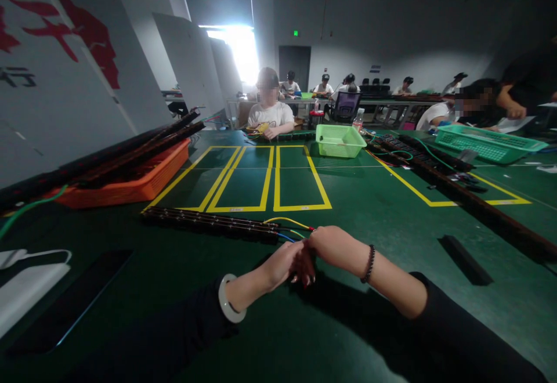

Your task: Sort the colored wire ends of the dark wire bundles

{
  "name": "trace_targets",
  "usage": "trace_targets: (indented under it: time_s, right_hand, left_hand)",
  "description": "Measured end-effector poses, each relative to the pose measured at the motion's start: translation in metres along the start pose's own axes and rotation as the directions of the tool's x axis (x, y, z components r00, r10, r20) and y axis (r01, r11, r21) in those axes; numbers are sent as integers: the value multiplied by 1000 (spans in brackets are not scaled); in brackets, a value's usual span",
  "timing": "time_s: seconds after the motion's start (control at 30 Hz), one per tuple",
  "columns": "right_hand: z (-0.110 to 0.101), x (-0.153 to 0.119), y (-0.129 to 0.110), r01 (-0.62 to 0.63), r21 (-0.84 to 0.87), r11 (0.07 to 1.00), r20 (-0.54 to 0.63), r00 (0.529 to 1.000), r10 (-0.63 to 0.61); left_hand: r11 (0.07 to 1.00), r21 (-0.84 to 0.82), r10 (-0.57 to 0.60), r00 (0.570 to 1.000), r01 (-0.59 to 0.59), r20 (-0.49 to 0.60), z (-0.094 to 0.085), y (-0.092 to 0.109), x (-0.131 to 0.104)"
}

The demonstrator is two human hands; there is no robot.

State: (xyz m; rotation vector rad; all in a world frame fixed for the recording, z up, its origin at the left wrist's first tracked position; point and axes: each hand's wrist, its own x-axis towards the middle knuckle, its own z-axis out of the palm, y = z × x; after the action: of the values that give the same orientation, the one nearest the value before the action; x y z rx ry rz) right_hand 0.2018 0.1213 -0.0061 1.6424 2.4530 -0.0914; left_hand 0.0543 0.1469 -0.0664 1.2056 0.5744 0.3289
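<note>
A long dark strip assembly lies across the green table in front of me. Yellow, green and blue wires come out of its right end. My left hand is closed at the ends of the blue and green wires. Touching it, my right hand is closed too, with the yellow wire's red tip beside its knuckles. The fingers of both hands overlap, and what lies between them is partly hidden.
An orange basket bearing long dark strips stands at left. Farther back are a light green basket and a teal basket. A phone lies near left, a short black bar at right. A person sits opposite.
</note>
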Motion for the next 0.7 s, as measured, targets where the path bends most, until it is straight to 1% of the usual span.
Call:
trace_targets:
  time_s: [0.03, 0.1, 0.13, 0.17, 0.23, 0.3, 0.37, 0.4, 0.47, 0.57, 0.63, 0.7]
  right_hand:
    - [1, 1, 4, 1, 25, 1000, 17, 1000, -1]
    - [-2, 1, 14, 36, 105, 994, 53, 998, -42]
    - [-5, 1, 20, 57, 149, 987, 49, 997, -65]
    - [-9, 1, 26, 69, 184, 981, 19, 997, -74]
    - [-16, 2, 34, 48, 216, 975, -109, 994, -24]
    - [-19, 7, 35, -2, 223, 975, -269, 961, 64]
    - [-16, 17, 27, 10, 218, 976, -386, 919, 76]
    - [-12, 24, 21, 34, 207, 978, -424, 904, 58]
    - [-2, 39, 6, 81, 173, 982, -461, 888, 8]
    - [14, 63, -12, 104, 159, 982, -428, 904, -26]
    - [20, 76, -20, 95, 176, 980, -395, 919, -18]
    - [23, 84, -25, 78, 188, 979, -395, 919, 3]
  left_hand:
    - [1000, 22, -13, 1000, 13, 6, 0, 1, 0]
    - [995, 91, -35, 998, 29, 56, 0, 3, -2]
    - [990, 134, -48, 994, 35, 96, 1, 4, -3]
    - [984, 172, -63, 988, 38, 141, 1, 5, -5]
    - [972, 233, -85, 971, 32, 224, 3, 8, -8]
    - [958, 287, -89, 955, 4, 281, 4, 9, -11]
    - [939, 342, -66, 951, -44, 303, 4, 10, -12]
    - [927, 369, -51, 952, -67, 303, 4, 9, -12]
    - [911, 400, -27, 952, -102, 304, 4, 8, -11]
    - [895, 426, -11, 950, -130, 313, 4, 4, -10]
    - [886, 441, -4, 949, -142, 314, 4, 1, -10]
    - [869, 468, 5, 949, -159, 314, 4, -2, -11]
